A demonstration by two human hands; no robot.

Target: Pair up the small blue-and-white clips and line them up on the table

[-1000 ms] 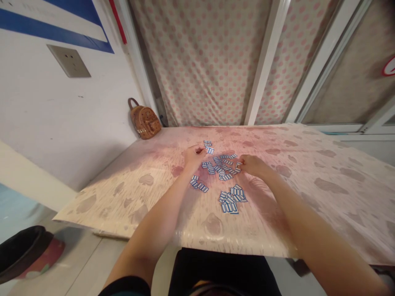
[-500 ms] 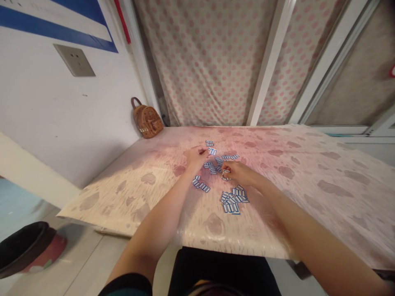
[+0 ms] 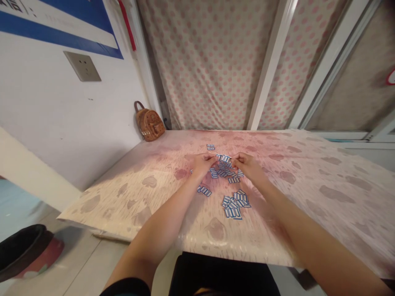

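My left hand [image 3: 203,164] is closed, its fingertips pinching the left end of a small white card piece with blue bars [image 3: 223,158]. At the other end of that piece, the fingertips of my right hand [image 3: 247,165] are pressed together on it. Just below the hands lies a loose cluster of similar card pieces [image 3: 224,172], partly covered by the fingers. Nearer the front edge is a denser overlapping pile [image 3: 235,204]. A short slanted row of pieces [image 3: 204,190] lies beneath my left wrist. Beyond the hands are small pieces set close together [image 3: 210,147].
A patterned cloth [image 3: 308,197] covers the table. At its far left corner a small brown backpack [image 3: 150,124] leans against the wall. Behind the table hangs a polka-dot curtain [image 3: 210,61]. A dark-rimmed bin [image 3: 40,259] stands on the floor at left.
My hands have come together over the cluster and now share one card piece. The right hand moved up and away from me, the left slightly rightward. The view has shifted a little.
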